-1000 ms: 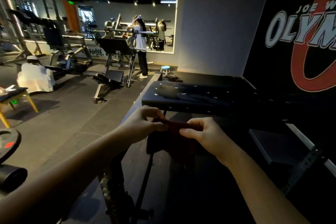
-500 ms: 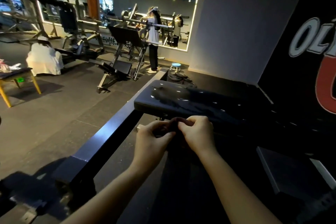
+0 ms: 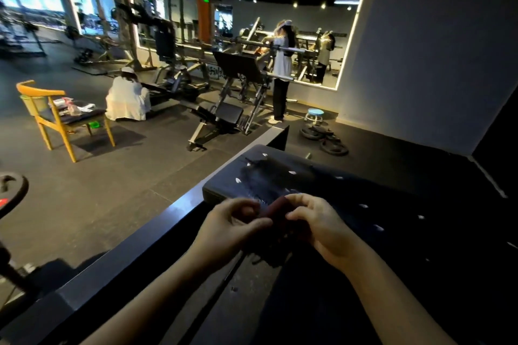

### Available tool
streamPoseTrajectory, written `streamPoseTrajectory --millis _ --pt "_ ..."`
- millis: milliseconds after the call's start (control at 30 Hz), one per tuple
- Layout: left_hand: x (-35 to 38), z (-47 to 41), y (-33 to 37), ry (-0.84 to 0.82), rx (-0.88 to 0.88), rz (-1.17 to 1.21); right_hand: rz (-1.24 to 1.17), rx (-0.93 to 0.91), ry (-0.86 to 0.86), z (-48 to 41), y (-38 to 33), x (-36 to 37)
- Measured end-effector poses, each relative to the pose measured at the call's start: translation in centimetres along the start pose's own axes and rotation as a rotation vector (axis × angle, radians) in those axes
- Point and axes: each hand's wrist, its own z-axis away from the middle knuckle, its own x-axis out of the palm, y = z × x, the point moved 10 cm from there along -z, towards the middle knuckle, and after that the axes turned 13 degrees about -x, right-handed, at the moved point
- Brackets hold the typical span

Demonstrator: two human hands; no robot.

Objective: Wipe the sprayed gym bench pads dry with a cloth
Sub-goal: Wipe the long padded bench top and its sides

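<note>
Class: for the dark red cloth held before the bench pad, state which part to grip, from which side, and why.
Grip the cloth by its bunched top edge, from above. It is limp and hangs between the left hand and right hand, which pinch that edge; the gathered top likely gives the firmest hold for pressing it onto the wet bench pad.

My left hand [image 3: 232, 228] and right hand [image 3: 322, 228] are bare. Back from the fingers [image 3: 302, 200], my left forearm [image 3: 157, 300] and right forearm [image 3: 392, 300] are bare as well, uncovered right to the lower edge of view. Nails too blurred to make out.
</note>
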Motion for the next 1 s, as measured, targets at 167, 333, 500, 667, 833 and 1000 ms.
streamPoseTrajectory --millis 167,333,500,667,833,1000 --pt "3.7 -4.2 -1.0 0.213 -0.218 0.234 0.029 -0.033 0.048 -6.9 0.4 -3.0" --pt "4.1 -6.5 -1.6 0.357 -0.288 0.335 0.177 -0.229 -0.04 -12.6 0.6 -2.2" --pt "-1.0 -9.6 -5.5 0.477 -0.312 -0.07 0.577 -0.338 -0.185 -20.2 1.5 -3.6" --pt "-5.7 -14.5 -9.3 0.57 -0.314 -0.524 1.024 -0.323 -0.317 -27.8 4.5 -4.0" --pt "-7.5 -20.0 -11.7 0.55 -0.209 -0.658 1.162 -0.266 -0.283 -33.5 7.9 -3.3" --pt "-7.4 -22.2 -14.1 0.463 -0.09 -0.614 1.207 -0.166 -0.193 -36.7 9.7 -0.9"
